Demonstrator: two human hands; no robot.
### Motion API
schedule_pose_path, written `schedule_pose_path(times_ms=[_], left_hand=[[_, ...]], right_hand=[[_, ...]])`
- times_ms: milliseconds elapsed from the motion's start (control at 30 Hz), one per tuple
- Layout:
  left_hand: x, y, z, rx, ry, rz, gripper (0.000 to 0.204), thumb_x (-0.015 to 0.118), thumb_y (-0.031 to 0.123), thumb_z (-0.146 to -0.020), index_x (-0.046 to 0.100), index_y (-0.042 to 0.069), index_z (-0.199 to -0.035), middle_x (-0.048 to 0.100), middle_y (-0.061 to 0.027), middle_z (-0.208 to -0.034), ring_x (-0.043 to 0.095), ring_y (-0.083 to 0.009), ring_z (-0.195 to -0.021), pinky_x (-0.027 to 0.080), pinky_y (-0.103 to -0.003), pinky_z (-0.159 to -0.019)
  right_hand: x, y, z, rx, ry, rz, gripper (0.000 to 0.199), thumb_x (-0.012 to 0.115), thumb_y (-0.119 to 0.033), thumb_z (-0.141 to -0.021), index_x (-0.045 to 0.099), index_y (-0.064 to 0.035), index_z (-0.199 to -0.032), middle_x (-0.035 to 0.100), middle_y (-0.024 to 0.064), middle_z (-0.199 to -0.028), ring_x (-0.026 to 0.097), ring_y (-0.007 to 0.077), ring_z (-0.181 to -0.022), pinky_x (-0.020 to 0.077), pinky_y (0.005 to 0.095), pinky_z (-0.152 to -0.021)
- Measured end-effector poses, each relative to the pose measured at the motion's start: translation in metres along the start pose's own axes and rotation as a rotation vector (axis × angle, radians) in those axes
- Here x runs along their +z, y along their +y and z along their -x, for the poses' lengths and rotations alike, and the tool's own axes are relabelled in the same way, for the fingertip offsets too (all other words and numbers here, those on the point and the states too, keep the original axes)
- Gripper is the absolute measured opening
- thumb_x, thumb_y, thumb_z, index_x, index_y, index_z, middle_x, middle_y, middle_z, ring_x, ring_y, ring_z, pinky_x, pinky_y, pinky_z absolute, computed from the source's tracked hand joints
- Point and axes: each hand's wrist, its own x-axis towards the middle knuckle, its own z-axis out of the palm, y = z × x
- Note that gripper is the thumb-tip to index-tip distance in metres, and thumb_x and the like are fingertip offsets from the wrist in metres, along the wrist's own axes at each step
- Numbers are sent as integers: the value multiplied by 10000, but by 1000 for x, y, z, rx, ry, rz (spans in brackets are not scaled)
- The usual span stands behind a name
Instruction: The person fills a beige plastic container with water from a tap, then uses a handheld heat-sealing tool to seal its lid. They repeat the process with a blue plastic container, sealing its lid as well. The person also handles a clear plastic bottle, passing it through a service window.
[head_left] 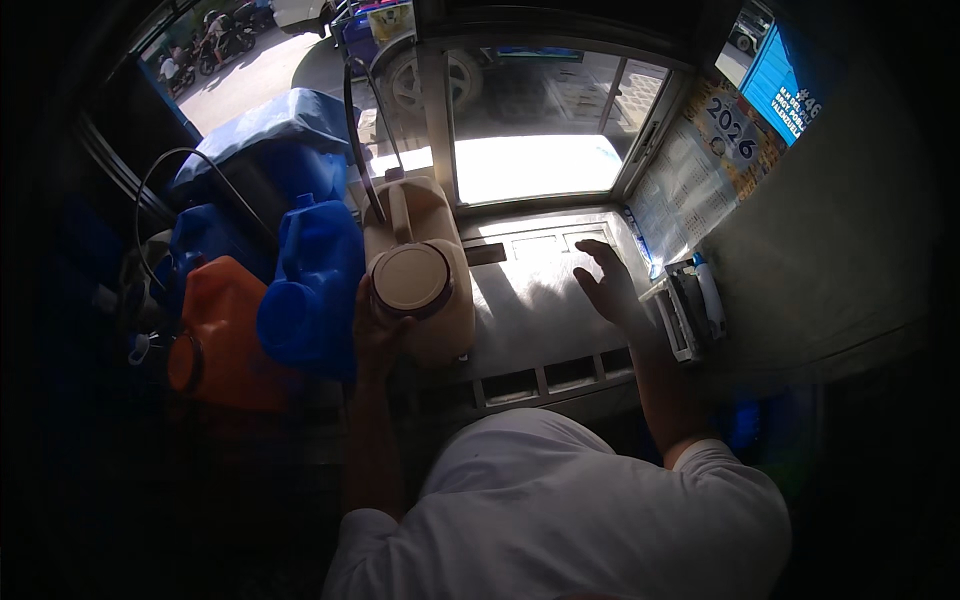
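Observation:
A beige jug with a moulded handle stands on the metal counter, its large round cap facing me. My left hand is closed around the left and lower edge of that cap; the far fingertips are partly hidden. My right hand hovers over the right part of the counter, thumb and fingers apart, holding nothing. Just left of the beige jug is a blue jug, and beside that an orange jug with a dark cap.
Another blue container and a large blue drum under a pale plastic cover stand at the left. Dark hoses hang near the jug. A window is behind the counter. A small rack sits at right, below a wall calendar.

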Motion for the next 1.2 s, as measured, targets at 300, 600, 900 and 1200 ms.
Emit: schedule_pose_path(times_ms=[300, 600, 900, 1200], left_hand=[[-51, 57, 73, 215, -47, -501, 593, 753, 256, -908, 522, 15, -1398, 573, -218, -1377, 558, -356, -1291, 450, -428, -1084], [-212, 65, 48, 149, 221, -813, 1261, 895, 545, -664, 163, 118, -1597, 372, -208, -1540, 407, -423, -1396, 368, -543, -1141], [-172, 10, 14, 70, 246, -691, 1307, 857, 606, -674, 83, 116, -1607, 281, -248, -1573, 310, -426, -1454, 347, -516, -1159], [-253, 42, 46, 328, 278, -853, 1034, 844, 481, -773, 294, 98, -1560, 254, -229, -1602, 283, -416, -1472, 304, -518, -1181]], right_hand=[[147, -183, -81, -501, -452, 197, 701, 789, -395, -827, 522, -147, -1426, 457, 181, -1493, 454, 391, -1377, 371, 500, -1143], [182, -241, -113, 111, -601, 663, 743, 577, -721, -860, 624, -67, -1210, 680, 219, -1166, 652, 360, -1135, 512, 455, -948], [195, -236, -89, -161, -533, 507, 826, 749, -563, -779, 512, -119, -1434, 511, 195, -1425, 459, 367, -1363, 375, 461, -1133], [192, -233, -87, -155, -555, 545, 955, 720, -604, -770, 421, -61, -1498, 393, 299, -1518, 359, 437, -1438, 285, 476, -1194]])
